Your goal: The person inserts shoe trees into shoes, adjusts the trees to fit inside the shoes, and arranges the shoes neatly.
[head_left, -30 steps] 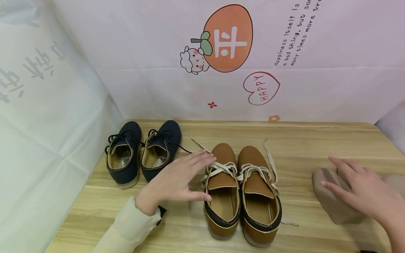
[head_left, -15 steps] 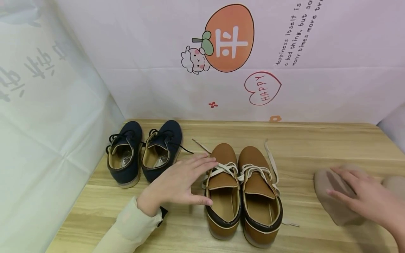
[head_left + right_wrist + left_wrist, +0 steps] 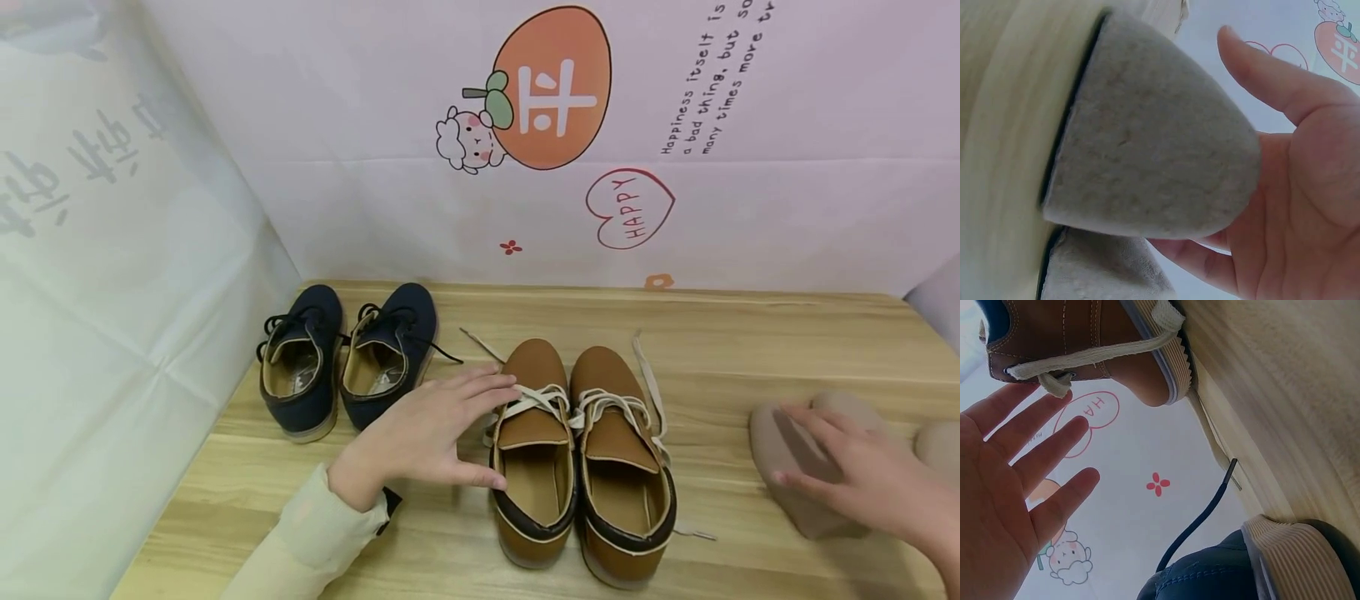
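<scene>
Left hand (image 3: pixel 427 433): fingers straight and spread, thumb out wide, no grip on anything. It's at the near side of the left brown shoe (image 3: pixel 534 429), fingertips over the white laces (image 3: pixel 531 402) in the head view; can't tell if there's contact. Pale sleeve (image 3: pixel 326 529) on that arm.

Right hand (image 3: pixel 873 467): fingers extended, thumb well clear to one side, palm facing a grey-beige rounded piece (image 3: pixel 768 437). Not gripping it. Some fingers pass behind the piece in the right wrist view, so contact there can't be told. A second grey-beige piece (image 3: pixel 851 406) is just beside the first; a third (image 3: pixel 942 446) is cut off at the frame's right edge.

Brown pair is side by side mid-surface (image 3: pixel 450 550), soles down, toes toward the backdrop (image 3: pixel 375 183). Right brown shoe (image 3: pixel 611 446) has a loose lace end forward past its toe and a tip lying out by its heel.

Navy shoes (image 3: pixel 411 307) sit at far left, soles down, black laces, one end trailing toward the left hand.

Backdrop is white with an orange fruit, sheep and red "HAPPY" heart.
</scene>
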Available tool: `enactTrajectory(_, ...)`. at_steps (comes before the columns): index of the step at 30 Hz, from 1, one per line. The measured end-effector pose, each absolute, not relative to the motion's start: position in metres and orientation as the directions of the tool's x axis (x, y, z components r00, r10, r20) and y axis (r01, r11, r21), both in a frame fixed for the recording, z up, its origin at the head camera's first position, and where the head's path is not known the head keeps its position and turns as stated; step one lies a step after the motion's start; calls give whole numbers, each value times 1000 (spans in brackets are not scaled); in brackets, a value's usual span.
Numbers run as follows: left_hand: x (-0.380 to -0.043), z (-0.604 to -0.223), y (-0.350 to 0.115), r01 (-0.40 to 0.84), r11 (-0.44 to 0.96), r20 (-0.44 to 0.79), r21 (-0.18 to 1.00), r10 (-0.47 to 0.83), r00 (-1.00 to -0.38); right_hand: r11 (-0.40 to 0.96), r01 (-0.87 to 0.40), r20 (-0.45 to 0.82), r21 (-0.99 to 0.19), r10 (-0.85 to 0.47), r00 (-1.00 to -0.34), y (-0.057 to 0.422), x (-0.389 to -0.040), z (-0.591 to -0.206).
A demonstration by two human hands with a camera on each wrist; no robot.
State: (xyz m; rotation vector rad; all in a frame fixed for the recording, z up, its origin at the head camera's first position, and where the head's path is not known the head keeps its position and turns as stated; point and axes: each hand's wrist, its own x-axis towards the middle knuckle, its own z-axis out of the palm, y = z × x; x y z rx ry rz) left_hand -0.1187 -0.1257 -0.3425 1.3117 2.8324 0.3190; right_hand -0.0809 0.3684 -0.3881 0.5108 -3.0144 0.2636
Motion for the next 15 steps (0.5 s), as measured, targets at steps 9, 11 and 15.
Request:
enactTrajectory(9,-119,-343,-126,750,625,70,216,756,-650,916,-331,-14,-226,-342,-940,370,-79,-396)
enactTrajectory(11,-120,-343,-126,755,620,76,213,760,-645,925,-300,-79,-232,-326,-942,369,-80,-394)
enactTrajectory(15,-121,-343,-126,762,616,78,200,765,-639,932,-286,-115,-221,-316,-942,366,-82,-391)
